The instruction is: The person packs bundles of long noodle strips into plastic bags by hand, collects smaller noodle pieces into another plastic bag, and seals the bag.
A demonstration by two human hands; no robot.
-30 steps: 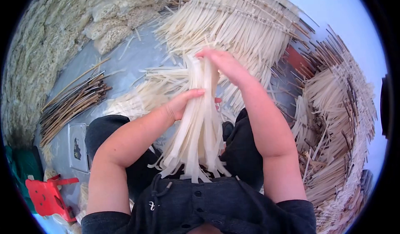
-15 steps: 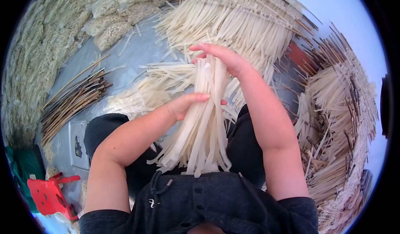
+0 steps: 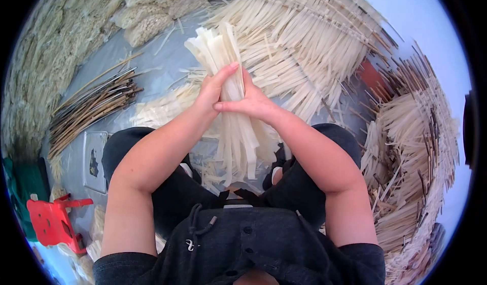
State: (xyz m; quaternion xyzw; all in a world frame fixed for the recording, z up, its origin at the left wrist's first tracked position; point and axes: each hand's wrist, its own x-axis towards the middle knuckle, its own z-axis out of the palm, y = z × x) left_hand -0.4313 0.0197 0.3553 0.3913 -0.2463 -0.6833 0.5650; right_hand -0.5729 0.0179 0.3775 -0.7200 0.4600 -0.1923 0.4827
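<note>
A bundle of long, flat, off-white strips (image 3: pixel 234 138) that look like wide dried noodles is held out in front of my body. My left hand (image 3: pixel 215 90) grips it around the middle, thumb lying along the near side. Just below, my right hand (image 3: pixel 249 102) wraps it from the other side, its thumb across the strips toward the left hand. The upper ends fan out slightly beyond my hands, and the lower ends hang between my knees. Behind the bundle lies a loose heap of similar strips (image 3: pixel 162 110). Fingers on the far side are partly hidden.
A large spread of strips (image 3: pixel 284 36) on sticks covers the back. More strips on rods (image 3: pixel 406 148) pile up at the right. Thin sticks (image 3: pixel 96 107) lie at left, near a clear tray (image 3: pixel 95 162) and a red stool (image 3: pixel 53 221). Rough pale bales (image 3: pixel 76 41) line the far left.
The bundle has moved up and away from my lap, its top now leaning left. My right hand has come down from the top end to the middle, beside my left hand.
</note>
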